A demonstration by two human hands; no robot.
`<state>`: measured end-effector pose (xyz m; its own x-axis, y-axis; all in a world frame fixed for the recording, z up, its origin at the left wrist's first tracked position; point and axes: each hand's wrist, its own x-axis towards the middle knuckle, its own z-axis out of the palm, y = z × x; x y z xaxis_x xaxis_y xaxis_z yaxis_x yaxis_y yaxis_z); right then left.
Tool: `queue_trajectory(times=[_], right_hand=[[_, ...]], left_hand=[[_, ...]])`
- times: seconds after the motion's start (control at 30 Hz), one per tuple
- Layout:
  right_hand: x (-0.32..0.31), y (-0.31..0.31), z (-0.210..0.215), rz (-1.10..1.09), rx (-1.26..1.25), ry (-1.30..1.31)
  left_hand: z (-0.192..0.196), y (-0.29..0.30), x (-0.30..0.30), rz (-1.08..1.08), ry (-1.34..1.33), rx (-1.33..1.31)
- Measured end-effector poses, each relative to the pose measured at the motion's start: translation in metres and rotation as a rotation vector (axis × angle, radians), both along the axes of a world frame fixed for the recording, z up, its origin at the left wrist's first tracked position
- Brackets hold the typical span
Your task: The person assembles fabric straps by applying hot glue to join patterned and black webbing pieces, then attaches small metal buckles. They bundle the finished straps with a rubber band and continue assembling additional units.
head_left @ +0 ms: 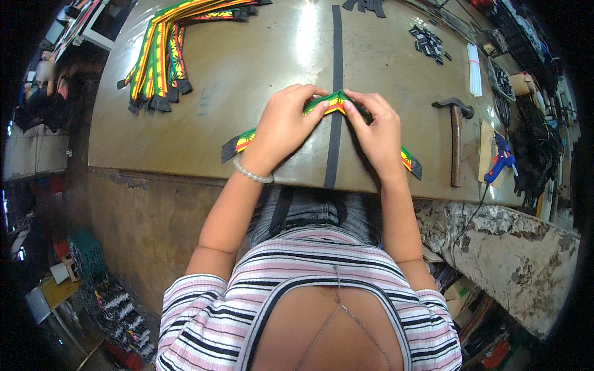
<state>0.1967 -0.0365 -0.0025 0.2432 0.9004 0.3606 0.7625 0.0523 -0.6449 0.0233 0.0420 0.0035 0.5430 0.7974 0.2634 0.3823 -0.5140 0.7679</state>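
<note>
Striped shirt nearest, hands pinch a strap inside the table's edge, with room before the hammer

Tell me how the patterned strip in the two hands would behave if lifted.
Probably floppy: the strip bends to a peak between the left hand and the right hand. Likely light for its size, as it looks thin and narrow. It seems unlikely to roll, since its dark ends appear to lie flat on the table.

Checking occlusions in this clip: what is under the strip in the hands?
The strip crosses over a black band on the tabletop; what lies directly beneath is covered.
</note>
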Motion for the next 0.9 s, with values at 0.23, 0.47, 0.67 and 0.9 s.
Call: queue_trajectory(times=[0.23, 0.47, 0.67, 0.9], right_hand=[[0.0, -0.001, -0.003, -0.007, -0.033, -0.021], [-0.01, -0.004, 0.002, -0.043, -0.062, -0.19], [-0.028, -0.009, -0.002, -0.01, -0.086, -0.434], [0.037, -0.042, 0.021, -0.031, -0.139, 0.257]], left_hand=[[0.002, -0.002, -0.001, 0.011, -0.003, -0.025], [0.005, -0.014, 0.006, 0.097, 0.2, 0.125], [-0.002, -0.014, 0.007, 0.083, 0.188, 0.382], [-0.011, -0.009, 0.005, 0.043, 0.085, 0.266]])
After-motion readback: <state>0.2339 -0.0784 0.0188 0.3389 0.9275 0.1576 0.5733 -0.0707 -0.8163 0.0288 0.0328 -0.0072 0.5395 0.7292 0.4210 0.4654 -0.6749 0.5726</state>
